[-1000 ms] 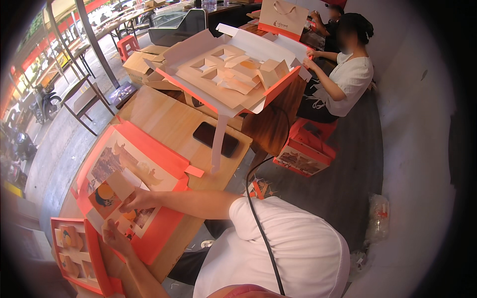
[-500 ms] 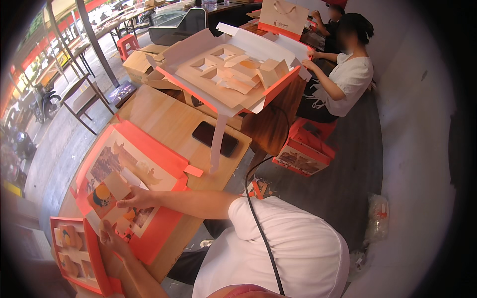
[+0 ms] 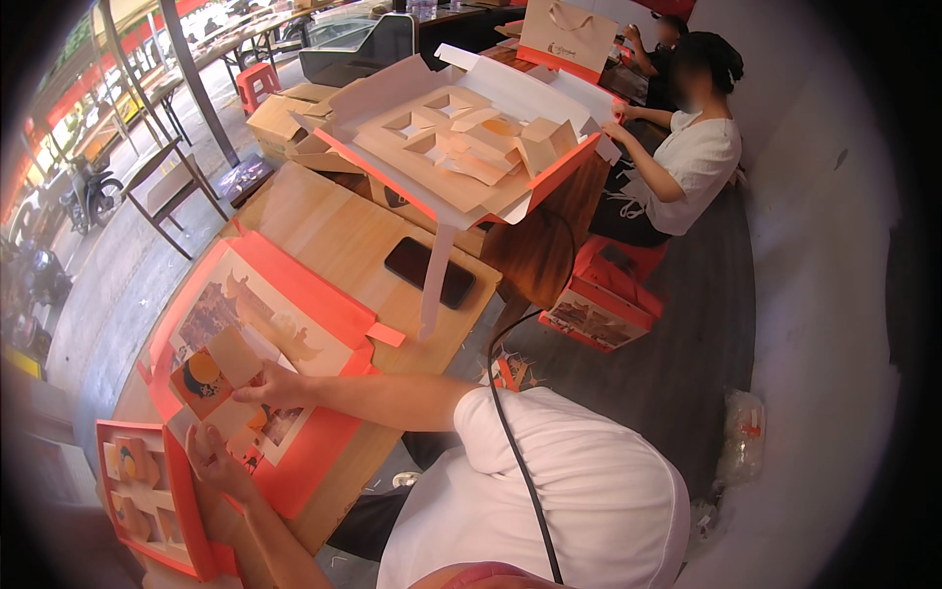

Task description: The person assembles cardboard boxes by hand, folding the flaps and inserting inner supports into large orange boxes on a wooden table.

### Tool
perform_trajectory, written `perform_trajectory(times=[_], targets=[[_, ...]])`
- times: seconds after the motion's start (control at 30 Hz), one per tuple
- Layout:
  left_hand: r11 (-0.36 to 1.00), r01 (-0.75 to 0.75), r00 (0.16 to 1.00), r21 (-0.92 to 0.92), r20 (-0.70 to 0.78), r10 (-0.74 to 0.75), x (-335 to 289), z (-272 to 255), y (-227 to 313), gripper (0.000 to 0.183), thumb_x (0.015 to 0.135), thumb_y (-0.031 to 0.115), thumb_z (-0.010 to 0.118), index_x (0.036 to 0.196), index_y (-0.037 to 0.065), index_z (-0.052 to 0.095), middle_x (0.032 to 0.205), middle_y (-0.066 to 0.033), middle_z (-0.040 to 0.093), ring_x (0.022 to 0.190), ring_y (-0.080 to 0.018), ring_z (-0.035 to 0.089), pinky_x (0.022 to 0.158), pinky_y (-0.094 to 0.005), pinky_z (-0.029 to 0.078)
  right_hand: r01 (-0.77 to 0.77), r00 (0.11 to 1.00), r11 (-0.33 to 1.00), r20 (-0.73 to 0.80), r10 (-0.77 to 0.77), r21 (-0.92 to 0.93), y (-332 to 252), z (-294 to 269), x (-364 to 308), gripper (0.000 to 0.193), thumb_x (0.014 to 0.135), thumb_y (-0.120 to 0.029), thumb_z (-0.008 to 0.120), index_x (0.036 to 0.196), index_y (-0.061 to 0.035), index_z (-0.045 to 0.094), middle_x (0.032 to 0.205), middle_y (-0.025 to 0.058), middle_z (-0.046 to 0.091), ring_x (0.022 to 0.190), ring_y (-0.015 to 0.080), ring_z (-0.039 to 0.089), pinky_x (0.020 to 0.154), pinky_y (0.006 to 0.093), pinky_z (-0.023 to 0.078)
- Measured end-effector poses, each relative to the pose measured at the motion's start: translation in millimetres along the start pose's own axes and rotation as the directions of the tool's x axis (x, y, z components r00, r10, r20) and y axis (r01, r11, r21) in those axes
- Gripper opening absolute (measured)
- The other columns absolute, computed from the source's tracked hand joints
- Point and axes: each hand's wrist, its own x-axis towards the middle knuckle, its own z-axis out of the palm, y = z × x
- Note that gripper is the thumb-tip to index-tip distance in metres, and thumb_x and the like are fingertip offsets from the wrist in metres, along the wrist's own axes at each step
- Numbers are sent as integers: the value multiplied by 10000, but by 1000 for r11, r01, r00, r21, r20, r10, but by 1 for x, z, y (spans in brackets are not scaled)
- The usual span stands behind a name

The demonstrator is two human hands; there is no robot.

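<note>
right hand (image 3: 277, 386) grasped the part-folded carton (image 3: 201, 382) above the red sheet (image 3: 329, 452), lower left of frame. within the last second, left hand (image 3: 222, 465) had extended its fingers near the carton's lower edge; its grip could not be told. right hand apparently bore the hold.

Right forearm (image 3: 392, 401) is stretched out, and the right grip (image 3: 277, 385) is pinched closed; near it, the left grip (image 3: 224, 473) is raised, fingers (image 3: 193, 450) loosely bent (both bare, these).
</note>
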Motion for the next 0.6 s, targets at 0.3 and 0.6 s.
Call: perform_trajectory(times=[0.3, 0.6], targets=[[988, -5, 999, -156, 33, 11, 9, -8, -16, 422, 970, 125, 597, 1366, 11, 502, 1279, -169, 566, 1061, -227, 623, 807, -329, 582, 199, 965, 971, -148, -218, -133, -12, 19, -7, 483, 943, -175, 657, 1344, -27, 433, 1039, 40, 630, 976, 116, 589, 816, 286, 504], [995, -96, 990, -40, -106, 92, -9, 9, 14, 779, 949, 158, 663, 1543, 43, 171, 1292, -236, 550, 1056, -276, 645, 864, -350, 565, -16, 990, 997, -141, 4, -79, -17, 8, -7, 307, 921, -128, 647, 1198, -14, 584, 968, 35, 662, 844, 68, 604, 669, 242, 504]])
